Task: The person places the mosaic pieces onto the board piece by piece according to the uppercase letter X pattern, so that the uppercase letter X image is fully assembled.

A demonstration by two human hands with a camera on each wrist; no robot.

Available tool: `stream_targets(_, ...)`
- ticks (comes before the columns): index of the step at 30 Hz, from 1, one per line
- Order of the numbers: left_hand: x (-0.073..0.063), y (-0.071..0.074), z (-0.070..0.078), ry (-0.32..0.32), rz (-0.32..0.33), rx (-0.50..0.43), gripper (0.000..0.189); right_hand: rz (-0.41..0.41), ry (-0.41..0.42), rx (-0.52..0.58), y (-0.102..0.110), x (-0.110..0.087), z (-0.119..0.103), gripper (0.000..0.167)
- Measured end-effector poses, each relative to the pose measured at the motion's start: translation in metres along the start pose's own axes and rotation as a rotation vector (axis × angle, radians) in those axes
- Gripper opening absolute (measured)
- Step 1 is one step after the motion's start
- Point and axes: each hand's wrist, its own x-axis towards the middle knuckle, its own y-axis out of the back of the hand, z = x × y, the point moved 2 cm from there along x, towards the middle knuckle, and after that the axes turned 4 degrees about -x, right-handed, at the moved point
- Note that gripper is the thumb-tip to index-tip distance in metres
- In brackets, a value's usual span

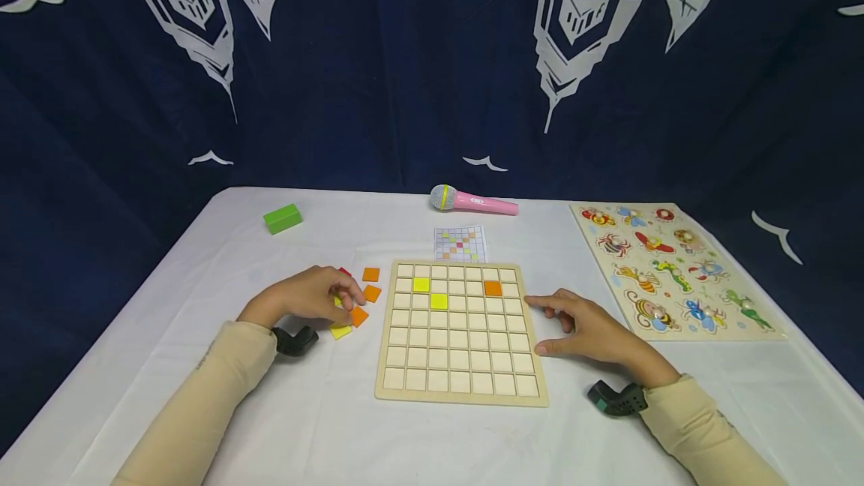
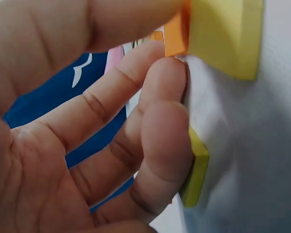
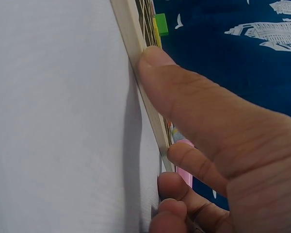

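A wooden grid board (image 1: 462, 399) lies on the table, with two yellow tiles and an orange tile (image 1: 493, 288) in its upper cells. Left of it, my left hand (image 1: 307, 295) is over a loose group of square tiles. Its thumb tip is right at an orange tile (image 1: 359, 316), and a yellow tile (image 1: 340, 332) lies just below. In the left wrist view another yellow tile (image 2: 196, 167) shows behind the bent fingers. My right hand (image 1: 587, 328) touches the board's right edge with thumb and index finger; the other fingers bend loosely underneath.
Behind the board lies a small printed pattern card (image 1: 460, 244), and beyond it a pink microphone (image 1: 482, 203). A green block (image 1: 283, 219) sits at the back left. An insect picture board (image 1: 675, 272) occupies the right side of the white-covered table.
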Motion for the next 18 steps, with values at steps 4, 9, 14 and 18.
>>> stream_targets(4, 0.0, -0.0023, 0.0016, 0.009, 0.01, 0.02, 0.026, -0.001, -0.002, 0.002, 0.0, 0.0, -0.0002, 0.075)
stream_targets(9, 0.0007, -0.0032, 0.0018, 0.03, 0.01, 0.024, 0.031, -0.005, -0.022, 0.004, -0.0002, -0.0001, -0.0004, 0.075)
stream_targets(14, 0.0012, -0.0032, 0.0019, 0.029, 0.008, 0.021, 0.031, -0.006, -0.031, 0.0, 0.0, 0.0002, -0.0011, 0.074)
stream_targets(18, 0.0005, -0.0034, 0.0026, 0.017, 0.012, 0.02, 0.028, -0.003, -0.028, -0.001, 0.0001, 0.0002, -0.0012, 0.074)
